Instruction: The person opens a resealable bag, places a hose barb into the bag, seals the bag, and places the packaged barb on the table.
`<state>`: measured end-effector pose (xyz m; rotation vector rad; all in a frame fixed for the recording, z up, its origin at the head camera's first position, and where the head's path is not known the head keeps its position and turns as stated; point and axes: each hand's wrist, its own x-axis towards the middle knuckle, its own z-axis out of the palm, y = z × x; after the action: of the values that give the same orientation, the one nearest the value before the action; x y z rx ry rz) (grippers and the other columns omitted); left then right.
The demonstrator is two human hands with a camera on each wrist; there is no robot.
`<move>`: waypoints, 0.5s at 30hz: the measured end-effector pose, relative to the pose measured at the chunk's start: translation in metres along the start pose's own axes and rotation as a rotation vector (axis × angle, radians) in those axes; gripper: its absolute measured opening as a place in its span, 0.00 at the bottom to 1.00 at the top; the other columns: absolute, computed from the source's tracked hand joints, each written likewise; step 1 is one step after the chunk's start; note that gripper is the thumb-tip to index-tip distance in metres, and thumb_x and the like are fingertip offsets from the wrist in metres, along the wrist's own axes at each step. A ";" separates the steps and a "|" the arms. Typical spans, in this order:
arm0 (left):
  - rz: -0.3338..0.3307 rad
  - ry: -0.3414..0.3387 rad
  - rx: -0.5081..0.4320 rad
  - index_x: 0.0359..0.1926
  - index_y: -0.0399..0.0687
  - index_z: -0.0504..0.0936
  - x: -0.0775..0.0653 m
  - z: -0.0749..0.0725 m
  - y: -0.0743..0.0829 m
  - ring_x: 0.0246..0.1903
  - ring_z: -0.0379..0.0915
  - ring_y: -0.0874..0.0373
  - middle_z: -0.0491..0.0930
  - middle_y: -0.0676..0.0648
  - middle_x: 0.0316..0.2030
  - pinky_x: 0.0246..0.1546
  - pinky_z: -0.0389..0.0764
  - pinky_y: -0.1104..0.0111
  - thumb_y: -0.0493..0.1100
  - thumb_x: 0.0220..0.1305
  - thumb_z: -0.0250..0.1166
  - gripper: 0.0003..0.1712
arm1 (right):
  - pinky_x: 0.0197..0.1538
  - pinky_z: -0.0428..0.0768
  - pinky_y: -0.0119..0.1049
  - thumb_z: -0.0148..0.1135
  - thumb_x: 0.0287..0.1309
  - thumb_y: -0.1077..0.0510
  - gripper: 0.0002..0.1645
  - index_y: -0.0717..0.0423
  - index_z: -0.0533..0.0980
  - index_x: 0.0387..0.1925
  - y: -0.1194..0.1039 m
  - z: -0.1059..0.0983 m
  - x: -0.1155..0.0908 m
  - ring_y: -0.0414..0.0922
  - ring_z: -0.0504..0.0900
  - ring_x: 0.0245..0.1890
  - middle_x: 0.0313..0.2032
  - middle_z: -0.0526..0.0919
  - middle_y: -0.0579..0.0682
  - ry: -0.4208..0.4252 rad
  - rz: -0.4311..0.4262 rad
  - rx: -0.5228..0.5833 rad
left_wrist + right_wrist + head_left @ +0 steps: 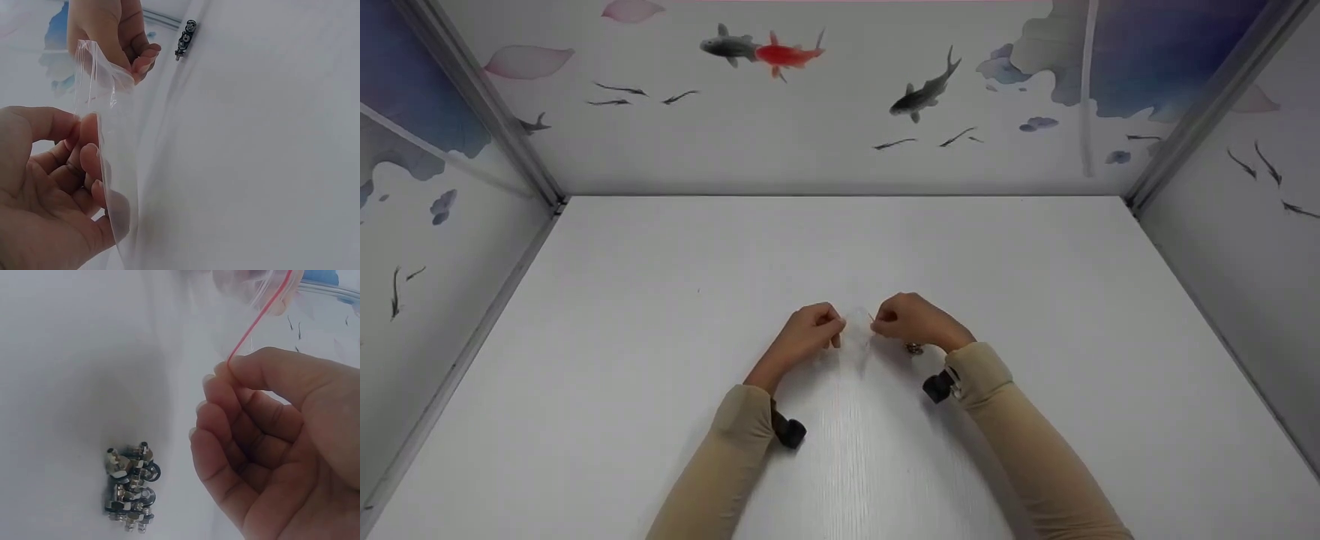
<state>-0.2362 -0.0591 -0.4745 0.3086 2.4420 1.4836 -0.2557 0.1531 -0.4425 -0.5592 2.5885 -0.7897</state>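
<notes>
A clear plastic zip bag (121, 146) with a red line along its mouth hangs between my two hands. My left hand (810, 330) pinches one side of it between thumb and forefinger, the other fingers showing behind the clear film in the left wrist view. On the other side, my right hand (916, 319) pinches the edge by the red line (261, 315), with its remaining fingers curled loosely. A small pile of shiny metal fittings (132, 486), threaded and with hex parts, lies on the table beside my right hand; in the head view the pile (913, 349) is partly under that hand.
The white table (660, 247) is bounded by a printed back wall (840, 150) with fish drawings and by side panels (427, 315). Black wrist cameras (790, 433) are worn at both sleeve cuffs.
</notes>
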 end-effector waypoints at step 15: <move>-0.028 -0.079 0.052 0.37 0.40 0.80 -0.003 -0.014 0.001 0.24 0.67 0.59 0.79 0.51 0.24 0.24 0.68 0.71 0.47 0.68 0.58 0.14 | 0.30 0.71 0.32 0.59 0.64 0.56 0.12 0.60 0.82 0.35 0.000 -0.003 -0.001 0.40 0.71 0.23 0.26 0.79 0.49 -0.044 -0.008 -0.089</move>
<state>-0.2379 -0.0708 -0.4668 0.3358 2.4159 1.3725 -0.2563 0.1549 -0.4398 -0.6059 2.5926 -0.6600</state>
